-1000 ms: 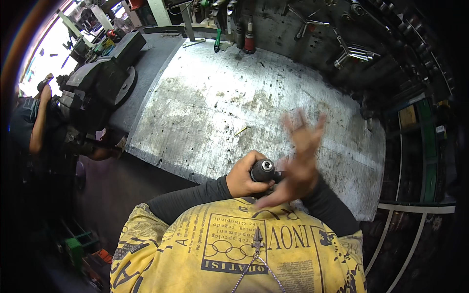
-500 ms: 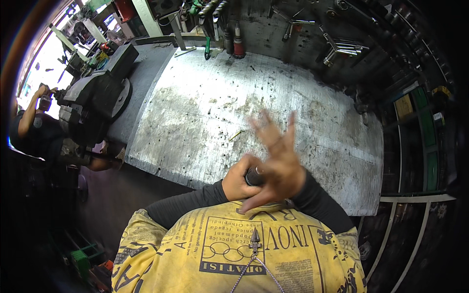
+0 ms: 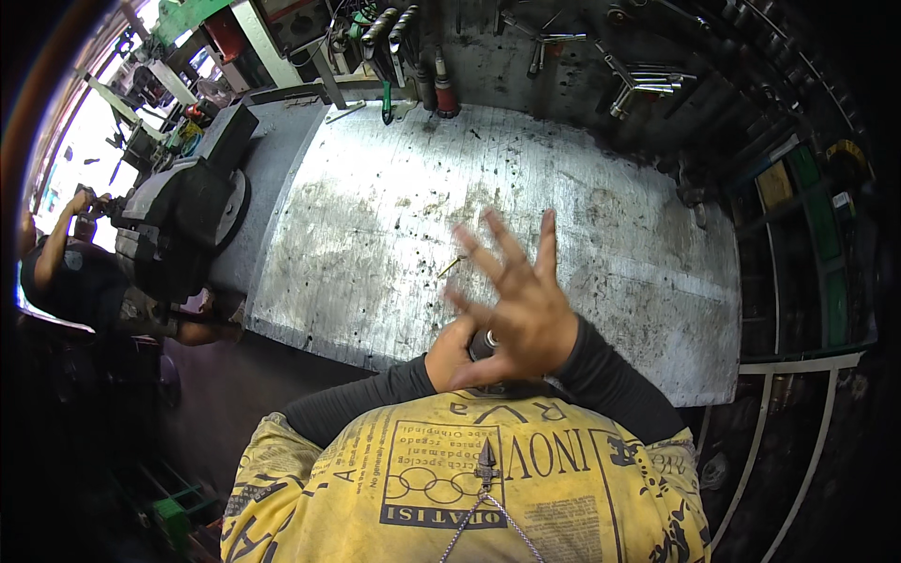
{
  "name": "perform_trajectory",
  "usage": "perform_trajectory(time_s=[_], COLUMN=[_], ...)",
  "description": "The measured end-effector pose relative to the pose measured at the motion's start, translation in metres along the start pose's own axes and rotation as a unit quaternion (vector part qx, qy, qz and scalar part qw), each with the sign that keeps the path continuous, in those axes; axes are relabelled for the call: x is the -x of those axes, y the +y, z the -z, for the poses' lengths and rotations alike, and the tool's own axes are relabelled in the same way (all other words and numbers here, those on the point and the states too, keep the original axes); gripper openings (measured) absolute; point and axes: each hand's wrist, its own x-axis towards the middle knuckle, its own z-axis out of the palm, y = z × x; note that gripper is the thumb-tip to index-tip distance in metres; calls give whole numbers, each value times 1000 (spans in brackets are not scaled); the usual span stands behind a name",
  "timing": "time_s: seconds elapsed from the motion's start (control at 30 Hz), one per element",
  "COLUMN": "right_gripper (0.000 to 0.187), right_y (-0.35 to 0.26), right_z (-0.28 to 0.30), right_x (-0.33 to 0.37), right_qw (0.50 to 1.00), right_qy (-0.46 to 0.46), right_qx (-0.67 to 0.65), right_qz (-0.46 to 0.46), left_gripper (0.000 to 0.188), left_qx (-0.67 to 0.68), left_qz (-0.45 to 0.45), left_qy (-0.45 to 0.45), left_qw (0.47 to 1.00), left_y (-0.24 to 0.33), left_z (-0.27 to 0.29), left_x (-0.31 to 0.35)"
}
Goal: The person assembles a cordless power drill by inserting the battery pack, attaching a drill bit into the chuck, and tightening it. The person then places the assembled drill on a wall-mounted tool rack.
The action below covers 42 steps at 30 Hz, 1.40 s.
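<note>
My left hand (image 3: 443, 360) is closed around a dark cylindrical piece (image 3: 482, 345) held upright close to my chest. Only its round top end with a pale spot shows; the rest is hidden by my hands. Over and beside it, my right hand (image 3: 533, 319) is open with its fingers spread, slightly smeared by motion. I see nothing in the right palm's grip. Both hands are above the near edge of a worn, pale metal-topped workbench (image 3: 375, 235). A thin yellow-green stick-like item (image 3: 451, 266) lies on the bench, beyond my hands.
A large dark bench vise (image 3: 183, 220) stands at the left. Behind it another person (image 3: 80, 272) is at work. Along the back are a red-and-black bottle-shaped item (image 3: 445, 89) and a green-handled tool (image 3: 387, 101). Wrenches (image 3: 648, 83) hang on the wall; shelving (image 3: 817, 244) stands right.
My right hand has shifted a little and its spread fingers have swung to the left. The left hand keeps its hold on the dark cylinder. The view has moved slightly.
</note>
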Motion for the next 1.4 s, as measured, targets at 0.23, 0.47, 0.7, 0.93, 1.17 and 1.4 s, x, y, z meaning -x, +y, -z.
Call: perform_trajectory(time_s=[0.23, 0.47, 0.7, 0.93, 1.17, 1.4], right_gripper=[81, 36, 26, 13, 12, 21], right_y=[86, 65, 63, 54, 8, -24], right_z=[30, 1, -13, -7, 72, 66], right_x=[112, 123, 133, 112, 20, -22], right_qw=[864, 842, 830, 837, 885, 957], right_qy=[-172, -310, -347, -274, -92, -73], right_qx=[159, -205, -217, -220, -372, -269], right_qz=[-445, -391, -378, -419, -266, -74], left_gripper=[49, 50, 53, 54, 48, 41], left_qx=[107, 136, 140, 91, 48, 29], left_qz=[-34, -67, -102, -140, -133, -99], left_qy=[-141, -111, -171, -162, -194, -171], left_qw=[984, 982, 970, 973, 971, 980], left_y=[-20, -24, -30, -24, -11, 2], left_z=[17, 11, 18, 18, 22, 21], left_x=[0, 1, -3, -5, -9, -7])
